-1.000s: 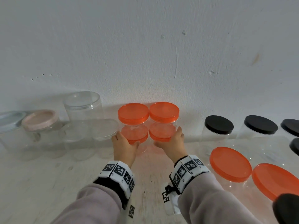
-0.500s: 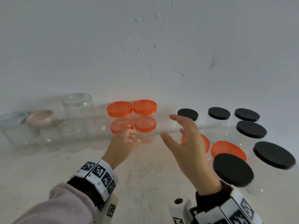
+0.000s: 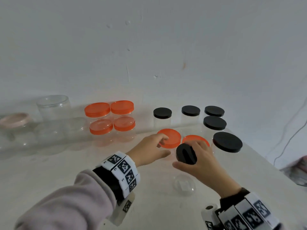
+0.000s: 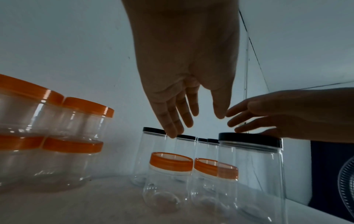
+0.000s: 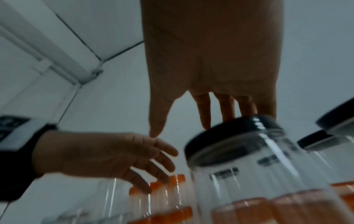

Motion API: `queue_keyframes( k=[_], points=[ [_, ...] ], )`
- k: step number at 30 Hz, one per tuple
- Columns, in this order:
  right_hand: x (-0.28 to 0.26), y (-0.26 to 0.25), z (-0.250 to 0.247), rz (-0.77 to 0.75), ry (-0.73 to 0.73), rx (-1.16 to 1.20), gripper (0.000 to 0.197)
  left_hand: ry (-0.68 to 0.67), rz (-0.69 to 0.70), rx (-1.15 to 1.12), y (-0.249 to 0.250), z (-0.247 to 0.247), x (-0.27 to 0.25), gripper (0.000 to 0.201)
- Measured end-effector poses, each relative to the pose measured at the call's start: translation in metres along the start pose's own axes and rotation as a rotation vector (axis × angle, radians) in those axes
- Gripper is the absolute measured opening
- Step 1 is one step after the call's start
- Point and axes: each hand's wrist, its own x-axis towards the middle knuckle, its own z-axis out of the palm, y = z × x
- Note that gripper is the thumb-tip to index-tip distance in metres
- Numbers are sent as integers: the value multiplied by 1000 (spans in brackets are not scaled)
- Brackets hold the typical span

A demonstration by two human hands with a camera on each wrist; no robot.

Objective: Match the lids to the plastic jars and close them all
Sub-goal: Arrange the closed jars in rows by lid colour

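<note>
Whitish tabletop (image 3: 49, 176) against a plain white wall (image 3: 149, 47). Right hand (image 3: 204, 165) over a clear jar (image 5: 258, 174), fingers (image 5: 205, 110) straight, tips touching its black lid (image 3: 186, 153); no grip seen. Left hand (image 3: 147, 149) spread loose above the nearer orange-lidded jar (image 3: 171, 138), fingers relaxed, nothing held. Second orange-lidded jar (image 3: 196, 140) just beside it, partly hidden. Four orange-lidded jars stacked two high (image 3: 110, 119) near the wall, left of centre. Black-lidded jars (image 3: 214, 122) grouped at right rear. Clear and pink-lidded jars (image 3: 15, 120) at far left.
</note>
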Motion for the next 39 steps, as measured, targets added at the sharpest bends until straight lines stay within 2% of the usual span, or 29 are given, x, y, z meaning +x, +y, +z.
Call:
queue_keyframes(
  k=[4,10,12,14,17,21,26,29,32,35,39],
  points=[
    [-3,18,6,-42,31,43,68,-6,-58,78,-8,13,26,53],
    [-7,33,5,-123,56,138,62,56,-208,169,-29,33,65,64],
    [-8,39,1,-101,55,161,63,107,-190,175,-29,40,77,64],
    [-11,45,-2,-79,38,136,65,105,-101,178,-24,46,89,64],
    [-16,52,-5,-73,58,124,67,-63,5,227,-8,53,111,71],
    [-22,58,-6,-98,103,107,70,-333,0,282,16,63,135,90],
    [-24,61,-6,-127,102,111,71,-392,22,391,29,84,144,80],
    [-24,61,-4,-128,84,101,73,-341,22,350,28,85,142,84],
    [-25,62,-2,-116,85,103,75,-205,-12,136,31,67,140,96],
    [-25,63,1,-119,99,109,76,-63,-33,-57,31,34,141,99],
    [-22,63,4,-123,99,130,75,43,-79,-56,23,-6,142,106]
  ],
)
